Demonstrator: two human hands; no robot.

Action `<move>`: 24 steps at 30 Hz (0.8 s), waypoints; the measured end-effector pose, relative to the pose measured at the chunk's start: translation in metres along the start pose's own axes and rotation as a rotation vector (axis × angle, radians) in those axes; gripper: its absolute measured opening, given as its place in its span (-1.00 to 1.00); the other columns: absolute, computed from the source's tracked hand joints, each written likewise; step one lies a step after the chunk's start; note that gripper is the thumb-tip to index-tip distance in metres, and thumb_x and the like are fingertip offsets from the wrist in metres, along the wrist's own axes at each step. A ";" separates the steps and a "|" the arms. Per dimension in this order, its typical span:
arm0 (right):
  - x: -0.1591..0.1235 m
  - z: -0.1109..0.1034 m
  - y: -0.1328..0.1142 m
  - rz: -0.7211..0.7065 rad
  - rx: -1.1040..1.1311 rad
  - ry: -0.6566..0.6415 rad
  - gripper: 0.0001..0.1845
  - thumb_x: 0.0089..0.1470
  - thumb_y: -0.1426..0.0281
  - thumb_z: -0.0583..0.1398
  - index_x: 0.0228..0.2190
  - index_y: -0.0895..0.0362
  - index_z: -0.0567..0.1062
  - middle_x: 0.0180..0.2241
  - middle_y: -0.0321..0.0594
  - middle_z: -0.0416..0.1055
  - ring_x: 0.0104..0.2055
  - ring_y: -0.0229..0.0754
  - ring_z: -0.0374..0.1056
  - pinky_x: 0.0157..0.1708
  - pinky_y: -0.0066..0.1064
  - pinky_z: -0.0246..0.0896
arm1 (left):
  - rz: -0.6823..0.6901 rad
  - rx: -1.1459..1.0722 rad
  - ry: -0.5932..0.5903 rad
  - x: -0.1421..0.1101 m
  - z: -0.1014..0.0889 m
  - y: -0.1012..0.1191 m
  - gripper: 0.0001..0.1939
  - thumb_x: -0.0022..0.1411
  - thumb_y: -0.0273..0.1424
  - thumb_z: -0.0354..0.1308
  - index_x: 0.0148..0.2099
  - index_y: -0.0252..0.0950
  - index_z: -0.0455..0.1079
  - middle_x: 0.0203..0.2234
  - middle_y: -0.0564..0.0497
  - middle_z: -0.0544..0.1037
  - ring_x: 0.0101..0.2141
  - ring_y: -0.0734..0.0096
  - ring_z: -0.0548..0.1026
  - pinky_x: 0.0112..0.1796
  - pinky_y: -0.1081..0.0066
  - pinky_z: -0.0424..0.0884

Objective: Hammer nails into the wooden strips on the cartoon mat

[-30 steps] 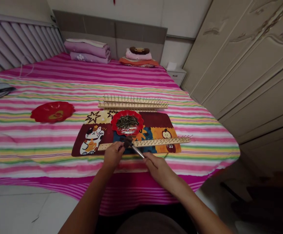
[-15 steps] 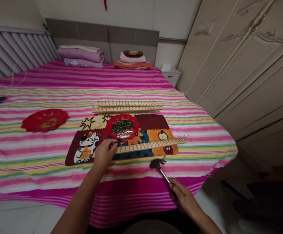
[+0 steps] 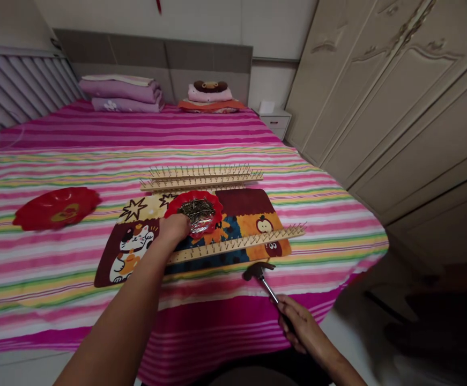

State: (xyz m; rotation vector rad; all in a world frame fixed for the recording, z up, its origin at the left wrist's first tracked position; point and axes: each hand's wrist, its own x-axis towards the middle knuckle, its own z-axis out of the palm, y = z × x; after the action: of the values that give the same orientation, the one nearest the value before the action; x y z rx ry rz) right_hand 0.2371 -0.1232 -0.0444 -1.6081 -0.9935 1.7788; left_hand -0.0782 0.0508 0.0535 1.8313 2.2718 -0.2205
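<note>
My left hand is at the left edge of a red scalloped bowl full of nails. Its fingertips are hidden behind the back of the hand, so their pose does not show. My right hand is closed around the handle of a claw hammer, held low over the front of the bed with its dark head pointing away from me. A wooden strip with a row of nails standing in it lies across a patterned mat, in front of the bowl.
More nail-studded wooden strips lie behind the mat. A red plate rests on the striped bedsheet at left. Folded bedding is stacked by the headboard, and a wardrobe stands on the right.
The hammer has come away from the strip to the right and down in my right hand. My left hand has left the strip's left end and reached forward to the bowl of nails.
</note>
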 end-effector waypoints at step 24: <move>-0.001 0.003 -0.001 0.002 -0.018 -0.002 -0.62 -0.05 0.10 0.05 -0.24 0.08 0.28 -0.70 -0.53 0.13 -0.80 -0.49 -0.12 -0.84 -0.69 -0.37 | -0.121 -1.617 0.006 -0.073 0.028 -0.058 -0.63 -0.40 -0.35 0.37 -0.43 -0.36 0.43 -0.59 0.06 0.51 -0.57 0.58 0.40 -0.53 0.55 0.28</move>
State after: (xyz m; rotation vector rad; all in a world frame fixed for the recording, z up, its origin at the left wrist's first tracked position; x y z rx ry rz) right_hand 0.2341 -0.1241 -0.0425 -1.6195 -1.0122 1.7779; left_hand -0.1179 -0.0375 0.0439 0.7429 1.4877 1.2054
